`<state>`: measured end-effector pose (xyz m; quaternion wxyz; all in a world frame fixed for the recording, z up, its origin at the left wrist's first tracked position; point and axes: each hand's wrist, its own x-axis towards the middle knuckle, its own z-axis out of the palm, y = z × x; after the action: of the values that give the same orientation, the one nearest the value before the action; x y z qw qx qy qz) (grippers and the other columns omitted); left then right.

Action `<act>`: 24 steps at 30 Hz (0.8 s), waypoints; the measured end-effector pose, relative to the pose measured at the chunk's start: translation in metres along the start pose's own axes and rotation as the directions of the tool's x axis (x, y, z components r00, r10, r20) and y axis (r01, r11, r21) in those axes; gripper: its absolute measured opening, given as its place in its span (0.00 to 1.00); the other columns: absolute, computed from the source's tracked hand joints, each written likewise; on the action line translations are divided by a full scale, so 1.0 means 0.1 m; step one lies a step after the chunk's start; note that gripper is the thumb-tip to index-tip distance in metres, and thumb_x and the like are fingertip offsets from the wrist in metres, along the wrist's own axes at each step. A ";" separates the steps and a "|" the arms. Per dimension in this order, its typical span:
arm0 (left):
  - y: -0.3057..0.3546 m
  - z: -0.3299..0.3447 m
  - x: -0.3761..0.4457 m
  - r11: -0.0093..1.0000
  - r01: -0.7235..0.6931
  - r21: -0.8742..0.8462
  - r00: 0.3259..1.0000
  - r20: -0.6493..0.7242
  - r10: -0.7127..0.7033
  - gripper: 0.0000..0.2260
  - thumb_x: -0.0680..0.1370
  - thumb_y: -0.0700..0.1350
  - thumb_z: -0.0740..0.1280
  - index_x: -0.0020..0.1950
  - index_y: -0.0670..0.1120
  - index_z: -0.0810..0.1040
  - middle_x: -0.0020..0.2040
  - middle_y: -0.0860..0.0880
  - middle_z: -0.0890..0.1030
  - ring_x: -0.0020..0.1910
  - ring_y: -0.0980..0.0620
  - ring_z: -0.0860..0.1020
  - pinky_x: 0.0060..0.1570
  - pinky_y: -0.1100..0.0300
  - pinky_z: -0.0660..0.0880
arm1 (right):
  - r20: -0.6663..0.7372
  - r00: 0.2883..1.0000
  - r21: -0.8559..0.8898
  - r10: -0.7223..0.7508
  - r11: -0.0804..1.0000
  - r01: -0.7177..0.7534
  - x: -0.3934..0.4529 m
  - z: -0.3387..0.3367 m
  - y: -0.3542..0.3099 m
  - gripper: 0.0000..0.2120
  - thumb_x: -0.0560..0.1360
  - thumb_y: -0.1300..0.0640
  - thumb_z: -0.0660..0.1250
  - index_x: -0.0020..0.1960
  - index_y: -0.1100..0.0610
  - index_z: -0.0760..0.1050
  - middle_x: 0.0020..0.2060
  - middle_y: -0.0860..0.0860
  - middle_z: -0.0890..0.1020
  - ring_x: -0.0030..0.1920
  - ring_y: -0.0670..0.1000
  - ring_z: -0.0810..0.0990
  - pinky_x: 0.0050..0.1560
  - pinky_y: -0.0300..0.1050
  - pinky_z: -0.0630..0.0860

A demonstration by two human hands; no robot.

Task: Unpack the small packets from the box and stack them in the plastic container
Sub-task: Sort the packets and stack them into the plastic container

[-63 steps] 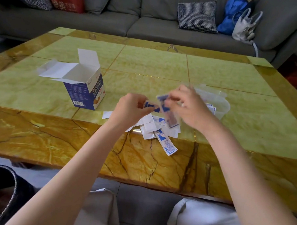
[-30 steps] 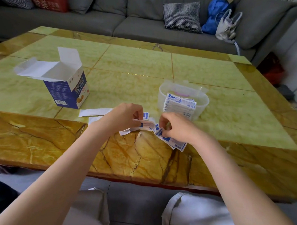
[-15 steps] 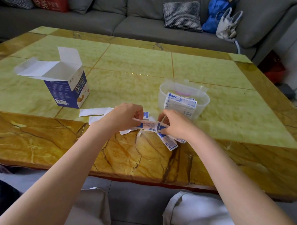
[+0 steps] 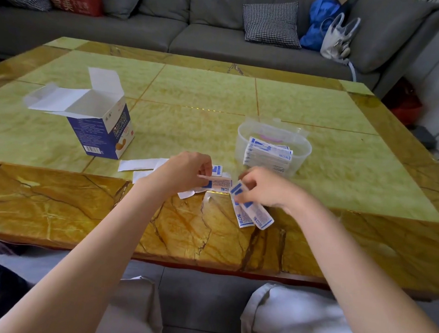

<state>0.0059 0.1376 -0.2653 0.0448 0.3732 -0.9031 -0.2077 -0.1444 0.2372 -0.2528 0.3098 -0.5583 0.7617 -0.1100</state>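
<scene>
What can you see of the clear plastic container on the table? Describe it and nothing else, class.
The plastic container is a small, see-through tub with rounded corners and an open top; it looks like thin, slightly cloudy plastic. It stands upright on the green marble table, just beyond the right hand, which does not touch it. Inside, a stack of white-and-blue packets leans on edge against its near wall. A clear, lid-like piece shows behind its far rim.

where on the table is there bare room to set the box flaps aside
Free: the green marble table behind the open blue cardboard box and clear plastic container, and right of it. Crowded: the near edge by both hands, with loose white-and-blue packets.
</scene>
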 end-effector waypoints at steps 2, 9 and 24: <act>0.00 0.01 0.00 1.000 -0.004 -0.019 1.000 -0.009 0.003 0.05 0.73 0.39 0.67 0.49 0.43 0.78 0.49 0.46 0.81 0.50 0.48 0.78 0.51 0.54 0.75 | -0.021 0.999 -0.118 -0.030 0.993 0.027 0.02 0.09 -0.02 0.08 0.68 0.55 0.74 0.41 0.57 0.77 0.51 0.51 0.74 0.51 0.53 0.73 0.45 0.41 0.66; -0.01 -0.03 0.00 0.954 0.021 -0.299 0.979 -0.188 -0.080 0.05 0.72 0.36 0.68 0.41 0.45 0.75 0.39 0.51 0.78 0.43 0.53 0.77 0.37 0.74 0.68 | -0.244 0.966 0.048 -0.087 0.994 0.102 0.08 0.11 0.02 0.05 0.73 0.65 0.65 0.43 0.56 0.75 0.40 0.51 0.77 0.43 0.52 0.75 0.36 0.38 0.69; 0.13 -0.07 -0.03 0.898 -0.033 -0.440 0.999 -0.006 0.034 0.05 0.73 0.38 0.70 0.43 0.49 0.81 0.39 0.47 0.83 0.40 0.52 0.80 0.48 0.54 0.77 | -0.215 0.931 -0.170 -0.295 0.950 0.262 -0.09 -0.14 -0.13 0.06 0.80 0.57 0.56 0.55 0.59 0.65 0.43 0.54 0.77 0.44 0.56 0.75 0.37 0.46 0.65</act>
<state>0.0014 0.1451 -0.2531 0.1305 0.3377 -0.8392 -0.4057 -0.1411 0.2384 -0.2324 0.1581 -0.6637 0.7120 -0.1659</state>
